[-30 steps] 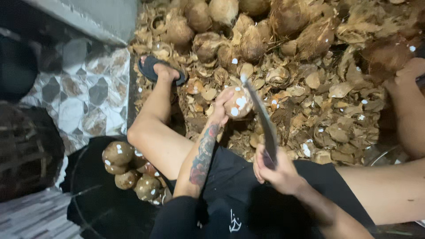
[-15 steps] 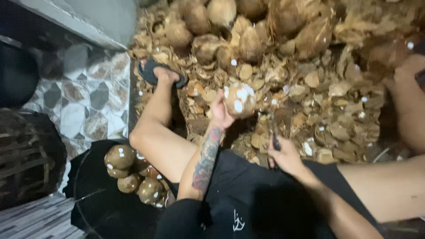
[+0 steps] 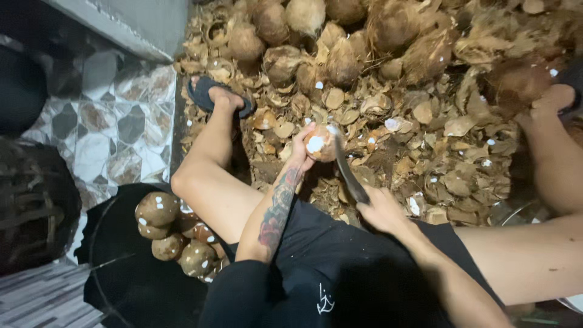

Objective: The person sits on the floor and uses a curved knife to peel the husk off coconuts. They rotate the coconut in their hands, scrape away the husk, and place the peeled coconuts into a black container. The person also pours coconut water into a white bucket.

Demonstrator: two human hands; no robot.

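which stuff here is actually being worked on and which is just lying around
In hand:
- coconut, held in the left hand
- knife, gripped by the right hand, blade against the coconut

Lying about:
- tub of peeled coconuts
- husk chips over the ground
- unpeeled coconuts piled behind
- sandal on the foot

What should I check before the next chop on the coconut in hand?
1. Left hand grips the coconut: ok.
2. Right hand holds the knife: ok.
3. Blade meets the coconut's right side: ok.
4. Left fingers out of the blade's path: cannot tell, they sit close.
5. Legs apart from the blade: ok.
6. Peeled coconuts in the black tub stay beside the left knee: ok.
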